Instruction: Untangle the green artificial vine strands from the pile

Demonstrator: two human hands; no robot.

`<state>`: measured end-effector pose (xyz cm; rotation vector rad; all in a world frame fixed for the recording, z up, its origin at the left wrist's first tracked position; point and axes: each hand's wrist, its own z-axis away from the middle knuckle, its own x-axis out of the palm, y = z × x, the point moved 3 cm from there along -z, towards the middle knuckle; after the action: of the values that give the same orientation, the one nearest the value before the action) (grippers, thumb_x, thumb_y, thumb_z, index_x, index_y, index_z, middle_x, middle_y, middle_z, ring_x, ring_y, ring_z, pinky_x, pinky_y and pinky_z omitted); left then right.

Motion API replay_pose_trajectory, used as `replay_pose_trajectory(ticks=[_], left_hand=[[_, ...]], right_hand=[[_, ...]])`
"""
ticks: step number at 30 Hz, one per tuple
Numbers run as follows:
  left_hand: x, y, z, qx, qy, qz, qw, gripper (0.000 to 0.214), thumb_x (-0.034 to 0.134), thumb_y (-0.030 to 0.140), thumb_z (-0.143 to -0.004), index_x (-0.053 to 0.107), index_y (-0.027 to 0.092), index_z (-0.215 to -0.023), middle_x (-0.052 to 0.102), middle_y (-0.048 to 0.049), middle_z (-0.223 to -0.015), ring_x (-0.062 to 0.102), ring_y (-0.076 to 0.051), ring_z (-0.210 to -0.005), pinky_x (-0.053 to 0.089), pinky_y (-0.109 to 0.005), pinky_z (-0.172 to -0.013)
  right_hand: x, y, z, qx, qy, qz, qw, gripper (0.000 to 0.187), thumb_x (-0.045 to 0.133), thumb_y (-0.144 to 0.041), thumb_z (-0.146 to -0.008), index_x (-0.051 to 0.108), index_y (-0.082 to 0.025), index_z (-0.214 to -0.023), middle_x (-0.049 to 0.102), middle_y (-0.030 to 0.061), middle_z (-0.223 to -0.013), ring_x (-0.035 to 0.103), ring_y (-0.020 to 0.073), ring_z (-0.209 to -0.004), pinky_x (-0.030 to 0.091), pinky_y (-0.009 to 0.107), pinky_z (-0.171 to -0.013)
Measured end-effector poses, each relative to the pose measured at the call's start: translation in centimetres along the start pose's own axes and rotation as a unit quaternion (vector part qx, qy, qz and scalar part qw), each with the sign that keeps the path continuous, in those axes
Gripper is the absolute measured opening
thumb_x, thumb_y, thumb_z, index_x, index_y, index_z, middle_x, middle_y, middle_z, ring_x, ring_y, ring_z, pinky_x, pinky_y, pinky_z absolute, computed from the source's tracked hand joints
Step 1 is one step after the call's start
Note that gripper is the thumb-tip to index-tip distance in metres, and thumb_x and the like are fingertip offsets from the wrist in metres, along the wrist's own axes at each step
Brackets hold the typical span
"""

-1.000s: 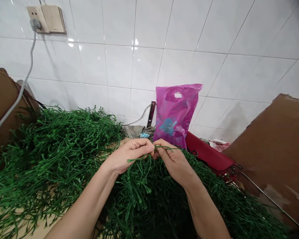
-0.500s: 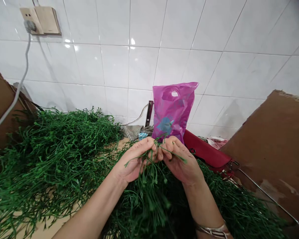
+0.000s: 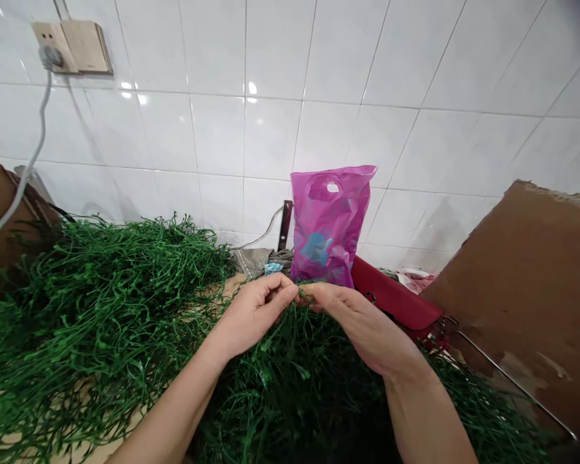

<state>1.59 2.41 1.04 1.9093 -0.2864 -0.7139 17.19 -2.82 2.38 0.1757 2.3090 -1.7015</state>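
Observation:
Thin green stems (image 3: 303, 295), branched and knobby at the tips, are pinched between my two hands, which meet in front of the purple bag. My left hand (image 3: 256, 310) closes thumb and fingertips on them. From the other side, my right hand (image 3: 352, 309) has its back turned up and bent fingers at the same stems; its fingertips are partly hidden. Below both hands lies a dense heap of similar green stems (image 3: 290, 386). A further pile of stems (image 3: 125, 277) spreads over the left side.
A purple plastic bag (image 3: 331, 219) stands against the tiled wall, with a red bag (image 3: 399, 298) beside it. Cardboard (image 3: 522, 277) rises on the right, near a metal rod (image 3: 517, 386). More cardboard (image 3: 17, 238) and a white cable (image 3: 39, 138) are at left.
My hands have rolled inward, so their backs now show more. The loose stem ends that stuck out across the fingers are gathered in at the fingertips. The view has shifted slightly.

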Motion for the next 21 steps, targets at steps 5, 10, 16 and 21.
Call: replay_pose_trajectory(ticks=[5, 10, 16, 21], left_hand=[[-0.2, 1.1, 0.4, 0.002, 0.019, -0.096, 0.995, 0.037, 0.044, 0.043, -0.100, 0.057, 0.018, -0.076, 0.046, 0.0040, -0.067, 0.043, -0.013, -0.064, 0.031, -0.026, -0.061], [-0.3, 1.1, 0.6, -0.015, -0.020, -0.048, 0.999, 0.040, 0.047, 0.049, -0.098, 0.049, 0.019, -0.072, 0.041, 0.0050, -0.064, 0.038, -0.012, -0.060, 0.029, -0.025, -0.058], [0.8, 0.2, 0.6, -0.076, -0.109, 0.283, 0.950, 0.043, 0.066, 0.056, -0.085, 0.053, 0.017, -0.071, 0.047, 0.0023, -0.067, 0.040, -0.010, -0.059, 0.032, -0.023, -0.054], [2.4, 0.1, 1.0, -0.061, -0.138, 0.427, 0.892, 0.046, 0.076, 0.053, -0.078, 0.052, 0.016, -0.066, 0.047, 0.0023, -0.062, 0.043, -0.009, -0.056, 0.034, -0.023, -0.056]], right_hand=[[0.6, 0.4, -0.5, -0.005, 0.004, 0.097, 0.995, 0.032, 0.054, -0.038, -0.095, 0.057, -0.021, -0.069, 0.059, 0.0006, -0.077, 0.056, 0.0162, -0.076, 0.045, 0.028, -0.072], [1.3, -0.1, -0.4, -0.030, 0.035, 0.142, 0.989, 0.023, 0.048, -0.031, -0.092, 0.049, -0.023, -0.070, 0.048, -0.0028, -0.069, 0.043, 0.0152, -0.067, 0.037, 0.028, -0.063], [1.8, 0.0, -0.5, -0.009, 0.021, -0.089, 0.996, 0.017, 0.049, -0.024, -0.075, 0.043, -0.023, -0.060, 0.037, -0.0042, -0.060, 0.033, 0.0133, -0.059, 0.031, 0.027, -0.055], [1.6, 0.2, -0.3, -0.027, 0.008, -0.136, 0.990, 0.018, 0.048, -0.035, -0.067, 0.038, -0.025, -0.056, 0.028, -0.0048, -0.054, 0.029, 0.0139, -0.053, 0.030, 0.029, -0.051]])
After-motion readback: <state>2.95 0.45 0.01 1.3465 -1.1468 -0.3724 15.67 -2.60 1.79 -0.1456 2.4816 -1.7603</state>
